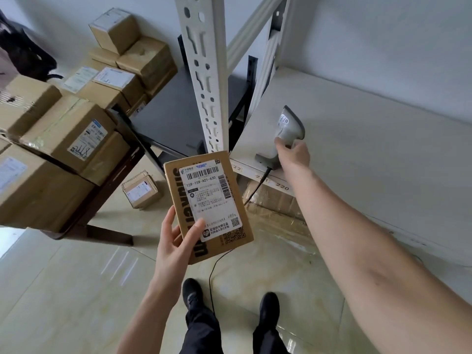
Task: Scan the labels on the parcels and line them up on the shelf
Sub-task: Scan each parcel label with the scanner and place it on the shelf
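My left hand (176,238) grips a flat brown cardboard parcel (217,249) by its lower left corner, thumb on the white barcode label (209,195), which faces up. The parcel hangs over the floor, in front of the shelf's white upright. My right hand (293,152) reaches out to the white shelf board (357,162) and holds the grey barcode scanner (290,126) by its handle. The scanner stands on its base at the shelf's front left corner, with its black cable (212,282) hanging to the floor.
A dark table (120,169) on the left carries several stacked brown parcels (69,136). One small parcel (141,189) lies on the tiled floor. A perforated white upright (204,72) stands ahead. A wrapped carton (275,208) sits under the shelf. My black shoes (194,295) are below.
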